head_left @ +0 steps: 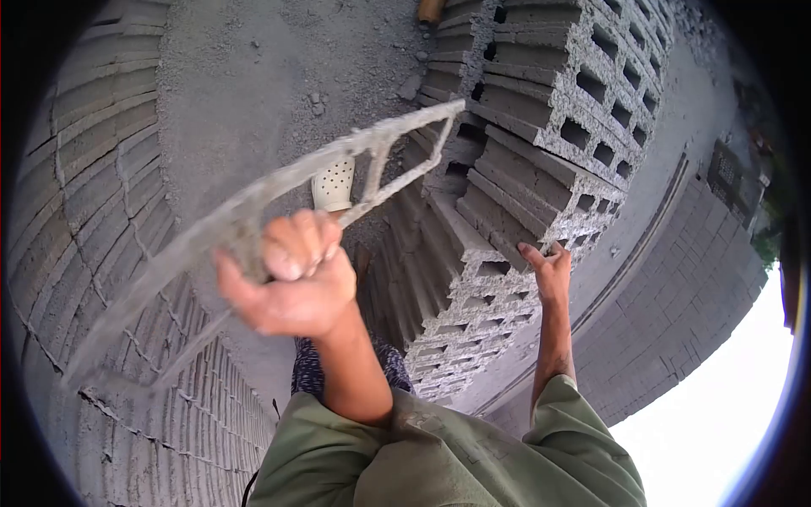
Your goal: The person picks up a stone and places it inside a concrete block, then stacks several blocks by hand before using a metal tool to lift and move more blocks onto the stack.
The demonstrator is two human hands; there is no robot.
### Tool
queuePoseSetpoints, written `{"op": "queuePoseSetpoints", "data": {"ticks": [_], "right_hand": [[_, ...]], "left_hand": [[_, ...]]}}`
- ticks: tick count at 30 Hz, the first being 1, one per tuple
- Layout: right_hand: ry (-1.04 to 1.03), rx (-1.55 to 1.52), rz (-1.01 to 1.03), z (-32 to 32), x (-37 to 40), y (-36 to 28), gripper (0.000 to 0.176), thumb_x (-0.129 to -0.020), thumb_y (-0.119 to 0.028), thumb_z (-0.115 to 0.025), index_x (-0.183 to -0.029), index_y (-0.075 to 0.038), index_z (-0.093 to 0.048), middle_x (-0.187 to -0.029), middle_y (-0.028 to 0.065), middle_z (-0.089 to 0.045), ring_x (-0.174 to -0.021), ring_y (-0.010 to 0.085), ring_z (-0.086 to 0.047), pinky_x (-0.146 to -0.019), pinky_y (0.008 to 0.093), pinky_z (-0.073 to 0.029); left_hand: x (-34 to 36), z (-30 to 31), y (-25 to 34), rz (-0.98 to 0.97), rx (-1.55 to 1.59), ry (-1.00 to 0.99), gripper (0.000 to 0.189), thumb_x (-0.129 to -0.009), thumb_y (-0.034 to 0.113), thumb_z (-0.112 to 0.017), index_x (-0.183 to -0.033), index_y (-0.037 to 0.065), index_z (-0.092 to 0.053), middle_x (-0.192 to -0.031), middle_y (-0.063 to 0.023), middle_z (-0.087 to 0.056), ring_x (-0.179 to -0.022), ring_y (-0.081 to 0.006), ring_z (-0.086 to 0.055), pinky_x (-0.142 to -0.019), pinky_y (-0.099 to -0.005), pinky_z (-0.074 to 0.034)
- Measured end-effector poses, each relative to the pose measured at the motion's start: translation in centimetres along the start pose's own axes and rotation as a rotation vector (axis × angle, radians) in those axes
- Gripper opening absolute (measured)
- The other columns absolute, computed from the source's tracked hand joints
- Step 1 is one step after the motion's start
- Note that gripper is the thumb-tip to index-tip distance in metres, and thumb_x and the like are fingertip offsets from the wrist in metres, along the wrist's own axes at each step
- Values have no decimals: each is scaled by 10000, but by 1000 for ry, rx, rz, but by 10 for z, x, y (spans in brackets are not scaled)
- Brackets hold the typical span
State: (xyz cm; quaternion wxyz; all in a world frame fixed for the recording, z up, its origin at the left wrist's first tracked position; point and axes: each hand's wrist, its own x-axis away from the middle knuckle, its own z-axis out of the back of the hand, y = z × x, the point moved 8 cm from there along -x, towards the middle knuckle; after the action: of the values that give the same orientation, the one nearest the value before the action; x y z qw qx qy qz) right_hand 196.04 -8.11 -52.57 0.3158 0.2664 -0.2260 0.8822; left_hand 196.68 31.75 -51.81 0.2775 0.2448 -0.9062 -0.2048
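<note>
My left hand [291,275] is closed around a long, grey, ladder-like frame [287,177] with crossbars, crusted with cement-like material. The frame slants from lower left to upper right, its lower part blurred. My right hand [551,269] reaches to the stack at the right, its fingers bent over the end edge of a grey hollow concrete block [515,215]. More hollow blocks [473,317] are piled beneath and beside it, their holes facing right.
Another tall block stack [110,220] curves along the left side. Between the stacks lies dusty ground [245,76] with rubble. A light clog [334,184] shows behind the frame. Paving [676,287] lies at the right, and a brownish object [431,10] at the top.
</note>
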Motion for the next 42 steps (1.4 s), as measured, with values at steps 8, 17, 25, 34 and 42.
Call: {"op": "queuePoseSetpoints", "data": {"ticks": [8,17,25,34,42], "right_hand": [[34,21,109,-10,-15,20,385,-594,-251,-744,-540,-28,-435,-529,-31,-374,-490,81,-299,-426,263,-245],[12,-40,37,-21,-16,29,317,-619,-176,-736,-571,-31,-458,-543,-33,-401,-510,70,-322,-444,248,-259],[-29,92,-50,-16,-8,6,274,-639,-151,-719,-758,62,-595,-647,6,-538,-555,73,-421,-493,221,-335],[5,17,27,-24,-22,27,265,-635,-176,-723,-682,35,-569,-573,-6,-484,-501,70,-358,-444,237,-283],[46,46,90,-23,-26,33,363,-631,-213,-727,-537,-42,-421,-526,-37,-357,-493,68,-291,-423,260,-239]], "left_hand": [[16,81,-98,107,-188,428,435,-857,347,-366,-493,128,-276,-475,6,-304,-423,-125,-280,-470,-265,-282],[56,106,-210,289,-384,446,248,-825,209,-483,-635,78,-390,-482,-16,-374,-435,-141,-379,-454,-285,-336],[15,86,-82,62,-167,357,384,-843,335,-362,-530,127,-284,-455,4,-235,-417,-126,-213,-448,-272,-231],[25,98,-181,360,-197,613,314,-795,214,-514,-558,65,-373,-489,-17,-349,-414,-106,-333,-400,-250,-279],[-8,51,-67,118,-204,361,345,-837,314,-322,-540,140,-292,-437,16,-245,-382,-100,-200,-430,-258,-237]]}}
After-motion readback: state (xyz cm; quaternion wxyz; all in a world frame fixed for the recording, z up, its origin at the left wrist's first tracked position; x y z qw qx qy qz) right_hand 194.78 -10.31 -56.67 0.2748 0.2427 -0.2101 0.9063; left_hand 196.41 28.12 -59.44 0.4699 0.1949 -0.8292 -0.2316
